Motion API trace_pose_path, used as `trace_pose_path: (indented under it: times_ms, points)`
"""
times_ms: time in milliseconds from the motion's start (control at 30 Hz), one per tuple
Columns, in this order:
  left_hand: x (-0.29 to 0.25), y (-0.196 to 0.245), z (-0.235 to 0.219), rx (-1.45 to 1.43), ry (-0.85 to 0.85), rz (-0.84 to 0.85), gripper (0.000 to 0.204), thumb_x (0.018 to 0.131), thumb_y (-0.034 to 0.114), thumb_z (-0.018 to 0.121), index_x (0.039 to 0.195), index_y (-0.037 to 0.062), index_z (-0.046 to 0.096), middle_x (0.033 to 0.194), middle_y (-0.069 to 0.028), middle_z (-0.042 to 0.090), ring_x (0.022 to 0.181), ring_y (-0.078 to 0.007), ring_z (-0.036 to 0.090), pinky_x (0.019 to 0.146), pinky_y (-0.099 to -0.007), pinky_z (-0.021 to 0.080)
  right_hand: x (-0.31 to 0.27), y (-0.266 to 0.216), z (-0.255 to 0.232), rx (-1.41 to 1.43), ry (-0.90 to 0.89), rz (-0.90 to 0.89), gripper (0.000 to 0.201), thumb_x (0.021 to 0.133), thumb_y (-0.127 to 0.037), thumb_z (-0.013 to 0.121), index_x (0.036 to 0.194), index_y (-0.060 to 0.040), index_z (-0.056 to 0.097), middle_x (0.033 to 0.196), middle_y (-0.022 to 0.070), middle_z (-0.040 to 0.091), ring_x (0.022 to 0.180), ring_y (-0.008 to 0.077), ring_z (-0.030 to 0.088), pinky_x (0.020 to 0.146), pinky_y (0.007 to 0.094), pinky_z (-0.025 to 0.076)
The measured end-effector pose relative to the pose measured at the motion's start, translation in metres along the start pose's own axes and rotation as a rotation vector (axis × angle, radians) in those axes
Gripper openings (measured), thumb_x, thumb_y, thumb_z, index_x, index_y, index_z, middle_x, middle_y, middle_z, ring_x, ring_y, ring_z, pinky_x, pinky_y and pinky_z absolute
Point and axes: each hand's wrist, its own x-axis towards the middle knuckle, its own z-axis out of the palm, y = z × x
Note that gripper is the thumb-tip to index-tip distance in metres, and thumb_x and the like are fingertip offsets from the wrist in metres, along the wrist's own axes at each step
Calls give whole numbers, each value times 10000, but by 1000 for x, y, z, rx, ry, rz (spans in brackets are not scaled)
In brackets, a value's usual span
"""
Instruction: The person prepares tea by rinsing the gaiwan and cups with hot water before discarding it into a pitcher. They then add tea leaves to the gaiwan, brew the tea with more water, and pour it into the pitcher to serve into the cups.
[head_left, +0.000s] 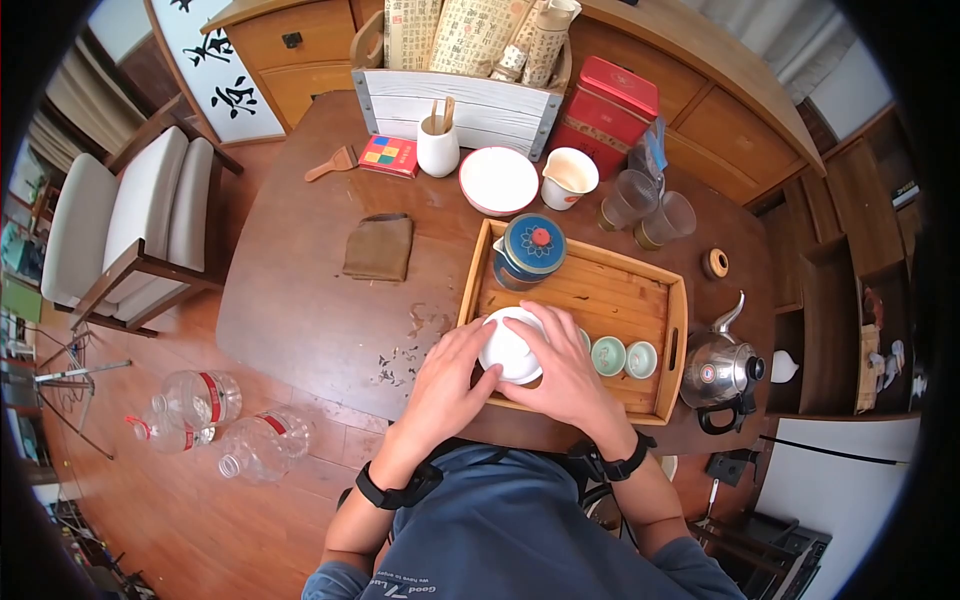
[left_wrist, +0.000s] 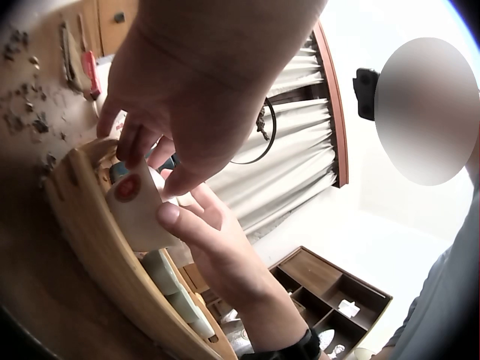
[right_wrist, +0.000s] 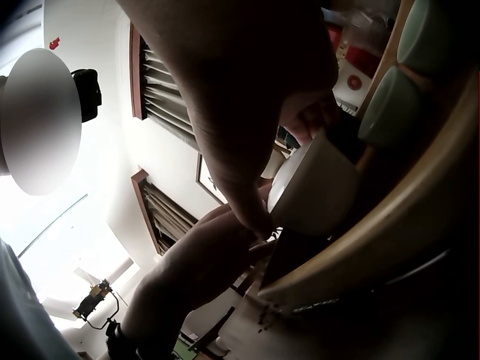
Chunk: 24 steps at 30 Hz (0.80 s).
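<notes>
A white gaiwan [head_left: 508,350] sits at the front left of the wooden tray [head_left: 620,292], between both hands. My left hand [head_left: 447,380] curves round its left side, and my right hand [head_left: 566,372] holds it from the right with fingers over the top. The thumbs come close together at its near side. In the left wrist view the gaiwan [left_wrist: 136,217] shows a red round mark on its wall. Several pale green cups [head_left: 608,356] stand just right of the right hand. Behind the gaiwan is a blue teapot [head_left: 528,255] with a red knob.
A steel kettle [head_left: 715,370] stands right of the tray. Behind it are two clear glasses [head_left: 665,220], a white pitcher [head_left: 570,180] and a red-rimmed plate [head_left: 498,180]. A folded brown cloth [head_left: 379,247] and scattered tea leaves [head_left: 395,368] lie to the left.
</notes>
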Motion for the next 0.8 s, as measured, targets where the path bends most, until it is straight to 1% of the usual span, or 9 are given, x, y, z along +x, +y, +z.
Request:
trace_pose_path:
  times_ms: [100,200,300,400,600,800]
  points:
    - [0,-1,0,-2,1,1,553,980,174,711,1475,-19,559,1490,-253,589,1369,-434,547,1170,-478,427,-1,3,0,29,12,8,710,802,-318,887,1410,-61,626,1532,190,511,1390,410,481,1117,529,435]
    - [0,-1,-1,0,0,2,547,983,175,710,1474,-17,563,1483,-255,593,1367,-433,548,1168,-479,427,-3,7,1,76,28,26,626,840,-285,865,1380,-52,647,1527,177,538,1374,397,509,1123,516,442]
    - [0,-1,-1,10,0,7,550,983,175,712,1476,-17,562,1474,-255,599,1366,-431,550,1166,-477,429,-3,7,1,129,55,38,520,877,-246,838,1326,-38,677,1505,180,566,1362,393,531,1111,499,463]
    - [1,-1,-1,4,-2,4,567,980,174,716,1484,-25,550,1461,-255,606,1362,-428,553,1159,-474,433,-3,9,2,145,80,42,425,890,-227,829,1249,-33,711,1478,181,592,1340,394,558,1089,494,486]
    - [1,-1,-1,-17,3,-25,612,971,173,731,1506,-34,518,1425,-251,623,1325,-422,572,1134,-473,447,-3,11,2,147,121,47,323,881,-198,828,1144,-37,731,1431,174,630,1265,391,624,1043,491,523]
    - [2,-2,-1,-21,3,-22,625,958,149,738,1511,-33,511,1408,-244,631,1302,-421,582,1117,-473,458,-1,10,2,137,170,45,324,849,-183,832,1119,-40,724,1390,165,659,1201,388,670,992,496,555]
